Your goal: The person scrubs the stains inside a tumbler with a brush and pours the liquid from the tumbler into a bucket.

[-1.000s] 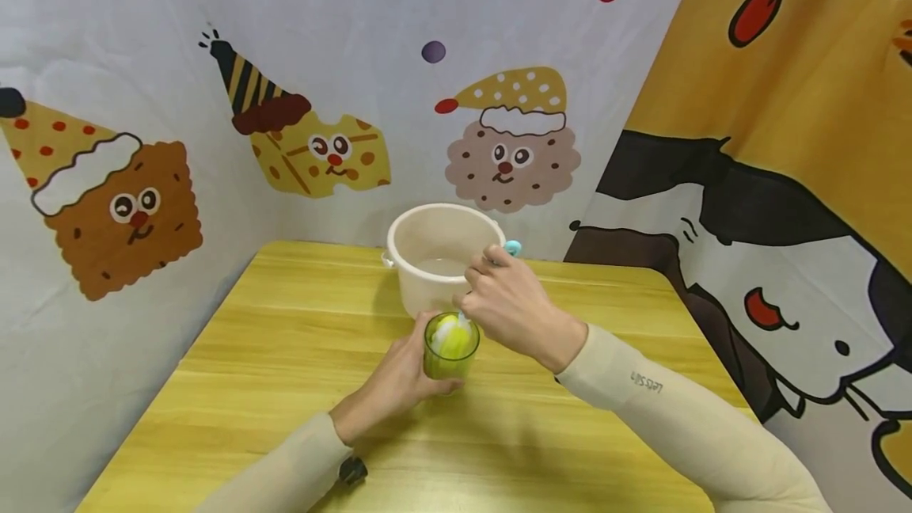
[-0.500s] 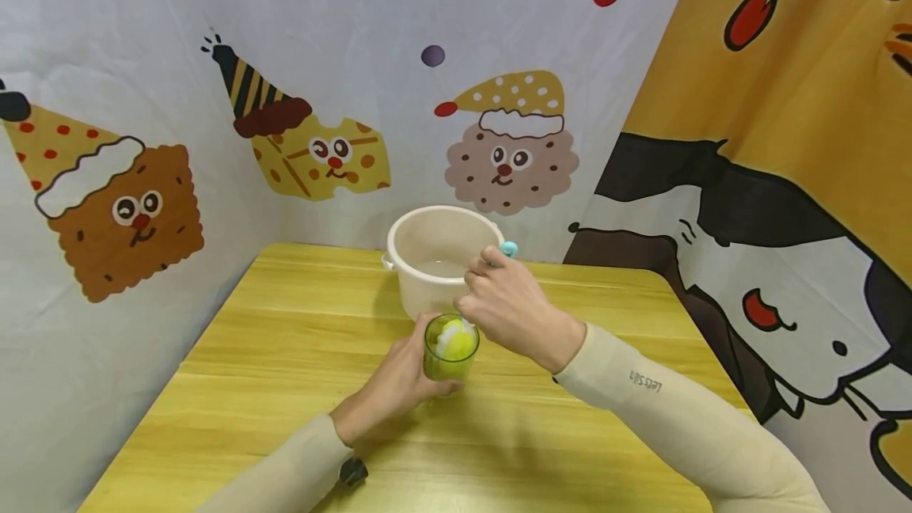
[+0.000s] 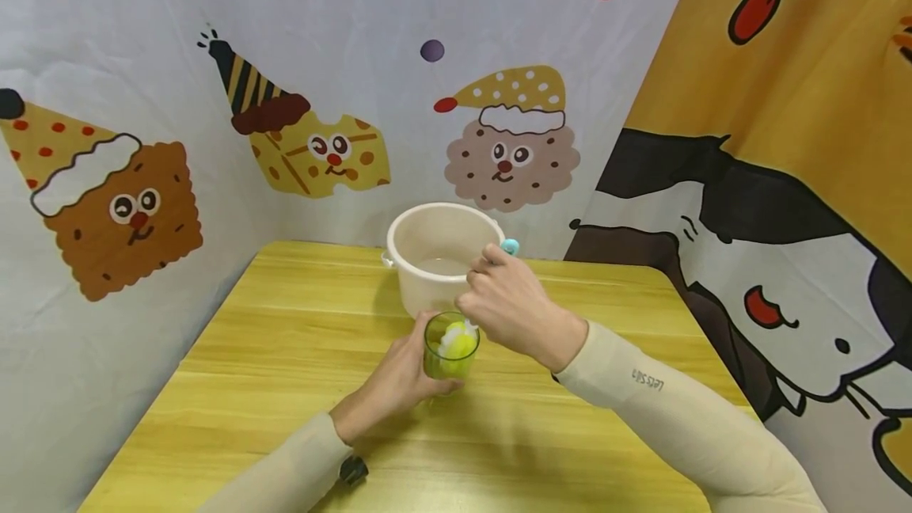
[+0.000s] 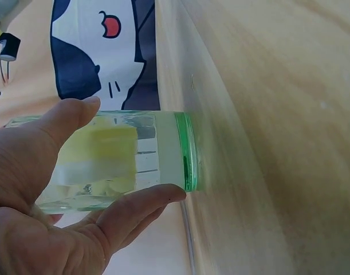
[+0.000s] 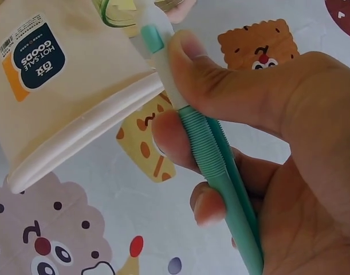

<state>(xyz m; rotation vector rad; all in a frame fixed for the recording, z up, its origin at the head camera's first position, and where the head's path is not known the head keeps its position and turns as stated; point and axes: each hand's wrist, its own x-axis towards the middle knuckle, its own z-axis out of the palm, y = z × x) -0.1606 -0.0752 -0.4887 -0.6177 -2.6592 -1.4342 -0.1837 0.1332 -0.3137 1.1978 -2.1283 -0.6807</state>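
Note:
My left hand (image 3: 406, 374) holds a clear greenish drinking glass (image 3: 443, 372) upright on the table, thumb on the near side. In the left wrist view, its fingers and thumb curl round the glass (image 4: 169, 149), near its green base. My right hand (image 3: 509, 303) grips the teal and white handle of a cup brush (image 5: 212, 154), whose ring end (image 3: 510, 247) sticks out above the fist. Inside the glass sits the brush's yellow and white sponge head (image 3: 457, 340). The brush's neck is mostly hidden by the right hand in the head view.
Just behind the glass stands a cream bucket (image 3: 413, 287) with a side lug, carrying a label (image 5: 34, 57). Everything rests on a yellow wood-grain table (image 3: 285, 315). Cartoon-printed cloth (image 3: 342, 22) hangs close behind and at the sides.
The sponge head has turned and shifted slightly to the right inside the glass, showing less white on top. Both hands keep their hold and nearly the same places.

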